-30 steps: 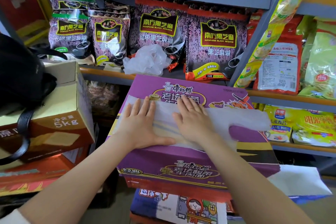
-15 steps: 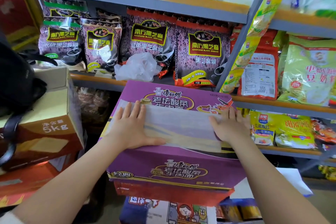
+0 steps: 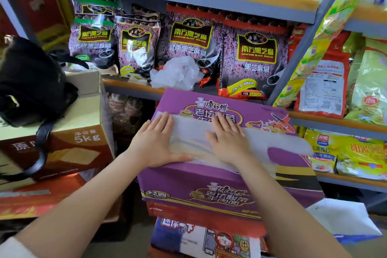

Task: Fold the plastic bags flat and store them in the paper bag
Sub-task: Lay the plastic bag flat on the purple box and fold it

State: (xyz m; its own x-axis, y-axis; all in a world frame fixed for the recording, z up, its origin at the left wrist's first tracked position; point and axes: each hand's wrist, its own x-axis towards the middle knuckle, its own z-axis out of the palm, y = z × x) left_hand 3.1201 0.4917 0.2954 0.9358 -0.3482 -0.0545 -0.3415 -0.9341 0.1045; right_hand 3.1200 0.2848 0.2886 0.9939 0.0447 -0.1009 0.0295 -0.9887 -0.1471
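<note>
- Both hands lie palm down, fingers straight, on a flattened translucent plastic bag (image 3: 261, 142); neither grips anything.
- Left hand (image 3: 156, 142) presses the bag's left end, thumb stretched out toward 3 o'clock along the near edge.
- Right hand (image 3: 227, 142) presses the bag just beside the left hand, at its 3 o'clock, fingers pointing to about 11 o'clock.
- Bag spread across the top of a purple carton (image 3: 209, 184); its handle end runs on toward 3 o'clock past the right hand.
- At 9 o'clock of the carton: brown cardboard box (image 3: 69, 144) marked 5kg, black bag (image 3: 29, 81) resting on it.
- At 12 o'clock, on the shelf (image 3: 134, 87): crumpled clear plastic bag (image 3: 178, 73) in front of black-sesame packets (image 3: 255, 56).
- At 4 o'clock, low beside the carton: white paper bag (image 3: 343, 220), partly seen.
</note>
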